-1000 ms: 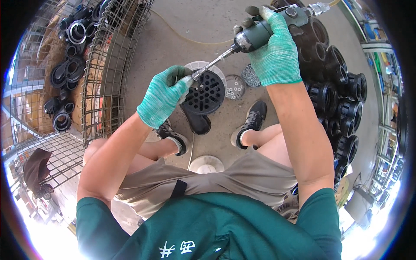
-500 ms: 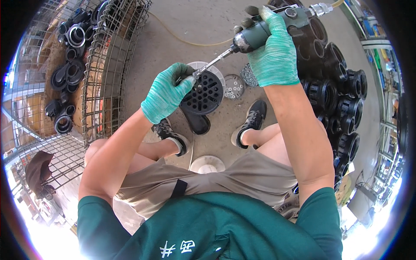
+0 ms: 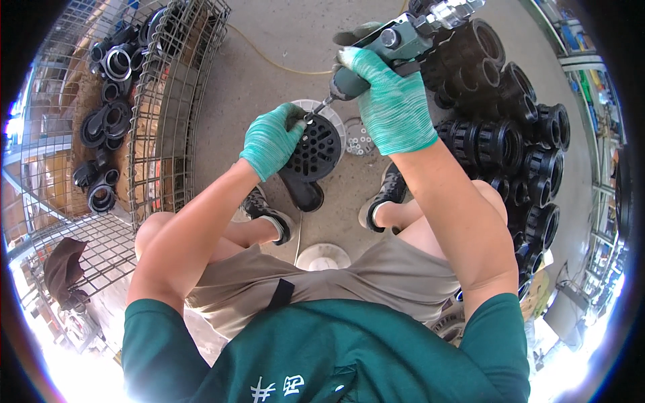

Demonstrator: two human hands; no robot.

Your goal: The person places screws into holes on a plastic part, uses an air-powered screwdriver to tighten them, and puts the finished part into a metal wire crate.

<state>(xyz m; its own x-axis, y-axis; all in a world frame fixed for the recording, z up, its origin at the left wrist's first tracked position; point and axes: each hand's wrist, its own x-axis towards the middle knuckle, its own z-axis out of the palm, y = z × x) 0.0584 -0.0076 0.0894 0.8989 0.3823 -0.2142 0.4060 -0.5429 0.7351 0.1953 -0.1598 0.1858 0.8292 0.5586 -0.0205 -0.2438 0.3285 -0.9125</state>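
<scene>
My right hand (image 3: 396, 107), in a green-and-white knit glove, is wrapped round the body of a dark green air screwdriver (image 3: 386, 50). The tool tilts, its long bit (image 3: 322, 107) pointing down and left. The bit's tip meets the far edge of a round black slotted drain grate (image 3: 314, 151). My left hand (image 3: 272, 140), gloved alike, pinches at that tip; what lies between its fingertips is hidden. Under the grate is a black curved pipe fitting (image 3: 302, 191), and a white round base (image 3: 342, 127) shows around it.
A clear dish of small washers (image 3: 358, 141) sits right of the grate, partly behind my right hand. Black ribbed pipe fittings (image 3: 500, 144) are stacked at the right. A wire cage (image 3: 164, 114) holding more black fittings stands at the left. An air hose (image 3: 269, 60) crosses the floor.
The air screwdriver has swung left and become steeper, its bit coming down to the grate's far edge. My left hand has stayed near the tip, shifting slightly right.
</scene>
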